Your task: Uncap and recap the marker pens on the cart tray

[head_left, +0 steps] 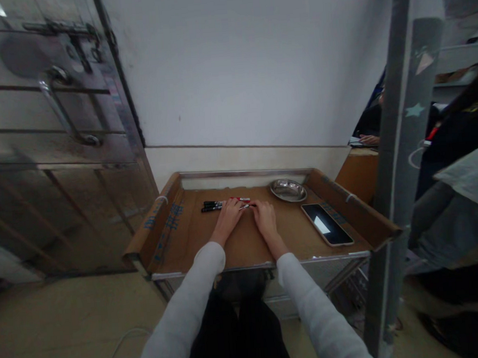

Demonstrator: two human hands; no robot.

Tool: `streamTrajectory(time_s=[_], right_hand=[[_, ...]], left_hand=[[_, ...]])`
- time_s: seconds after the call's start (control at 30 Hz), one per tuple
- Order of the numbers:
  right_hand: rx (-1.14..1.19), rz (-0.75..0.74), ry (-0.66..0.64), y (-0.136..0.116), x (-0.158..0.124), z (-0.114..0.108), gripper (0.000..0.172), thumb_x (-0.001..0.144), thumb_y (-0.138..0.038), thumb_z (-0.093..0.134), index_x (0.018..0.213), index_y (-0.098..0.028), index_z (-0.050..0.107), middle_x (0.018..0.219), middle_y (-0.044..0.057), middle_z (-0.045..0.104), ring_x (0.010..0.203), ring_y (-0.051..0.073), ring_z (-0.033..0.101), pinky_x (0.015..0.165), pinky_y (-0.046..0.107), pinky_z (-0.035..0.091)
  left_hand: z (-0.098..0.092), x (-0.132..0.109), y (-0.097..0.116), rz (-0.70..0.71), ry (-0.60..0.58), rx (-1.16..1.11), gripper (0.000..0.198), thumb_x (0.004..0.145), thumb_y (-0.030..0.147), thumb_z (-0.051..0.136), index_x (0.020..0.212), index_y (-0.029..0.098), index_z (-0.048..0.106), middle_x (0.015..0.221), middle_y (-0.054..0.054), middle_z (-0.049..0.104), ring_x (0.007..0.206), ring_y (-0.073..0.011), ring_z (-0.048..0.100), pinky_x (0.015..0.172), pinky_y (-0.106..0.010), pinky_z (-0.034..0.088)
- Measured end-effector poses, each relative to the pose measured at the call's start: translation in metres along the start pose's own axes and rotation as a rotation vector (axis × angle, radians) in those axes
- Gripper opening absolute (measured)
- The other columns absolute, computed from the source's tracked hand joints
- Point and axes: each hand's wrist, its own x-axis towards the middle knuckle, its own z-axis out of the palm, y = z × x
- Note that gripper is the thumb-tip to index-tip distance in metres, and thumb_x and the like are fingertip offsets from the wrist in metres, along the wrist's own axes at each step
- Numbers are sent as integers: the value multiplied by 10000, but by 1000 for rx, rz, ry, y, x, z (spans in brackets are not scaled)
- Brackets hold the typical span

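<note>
Cardboard lines the metal table (243, 244) against a white wall. Both hands rest on it side by side. The left hand (229, 215) and right hand (265, 216) touch the markers (216, 204), which lie at 11 o'clock from them; I cannot tell whether the fingers clamp them. A steel bowl (288, 190) sits at 1 o'clock and a phone (327, 224) at 3 o'clock.

Both arms reach forward in white sleeves, forearms converging toward the middle. Left hand (228, 215): palm down, wrist roughly straight, fingers pointing forward and angled a bit right. Right hand (265, 218): palm down just beside it, fingers pointing forward and angled a bit left. The fingertips of the two nearly meet; the backs of the hands stay apart. Fingers lightly bent, not fisted. Whether either set of fingertips is pinching is too small to tell.
</note>
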Motion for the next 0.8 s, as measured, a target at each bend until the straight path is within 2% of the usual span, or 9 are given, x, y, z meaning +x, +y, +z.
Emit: streamTrajectory(time_s=[0.07,0.13,0.23,0.3,0.37,0.43,0.5,0.6,0.8], right_hand=[[129,-102,-8,-1,-1,3,324,879,-173,394,1169,-194,540,1110,78,636,1021,187,561,890,324,395],[238,-201,-30,-3,-2,7,468,862,-147,376,1327,-197,388,1244,85,568,1120,164,525,938,319,393],[284,-241,-67,-4,-3,10,597,838,-126,372,1414,-193,229,1332,90,497,1212,147,462,993,318,366],[243,-215,-75,-4,-3,9,547,848,-130,359,1389,-176,287,1315,92,511,1198,151,464,991,312,366],[148,-190,-68,-3,-2,7,454,862,-122,340,1308,-159,414,1256,91,555,1144,159,486,977,305,371],[15,-145,-53,-2,0,6,391,860,-103,341,1204,-147,520,1166,99,599,1081,178,501,963,312,370],[-111,-81,-43,-2,2,5,368,850,-100,370,1161,-144,561,1114,115,603,1044,205,498,943,330,369],[-212,-21,-51,-2,4,6,383,850,-126,410,1203,-178,551,1122,125,575,1043,232,479,915,341,368],[-239,6,-75,-3,4,7,376,866,-159,423,1213,-229,549,1141,113,552,1045,231,465,891,330,354]], left_hand=[[-1,-2,0,-8,0,15,211,906,229,438,1058,190,579,1049,-66,587,1014,-184,515,889,-330,361],[-4,-4,1,-23,12,37,218,911,228,427,1067,188,575,1049,-67,586,994,-184,521,880,-324,361],[-9,-9,4,-96,84,98,220,907,258,433,1053,199,587,1033,-74,594,984,-214,506,867,-347,359],[-14,-14,4,-199,144,147,215,899,277,446,1028,205,601,1003,-83,601,975,-244,491,846,-370,362],[-17,-21,3,-318,178,175,211,894,274,449,1009,197,608,985,-95,599,960,-263,486,824,-384,370],[-18,-28,1,-403,178,185,213,894,257,441,1001,174,605,986,-115,588,958,-275,485,814,-393,382],[-14,-34,-2,-461,153,196,210,896,234,426,975,150,602,968,-130,578,948,-274,493,810,-391,396],[-6,-35,-6,-514,133,225,196,892,167,406,955,129,587,941,-129,570,932,-248,508,815,-359,412],[1,-26,-8,-493,157,151,271,857,14,316,998,85,536,1007,-154,550,950,-215,523,863,-341,424]])
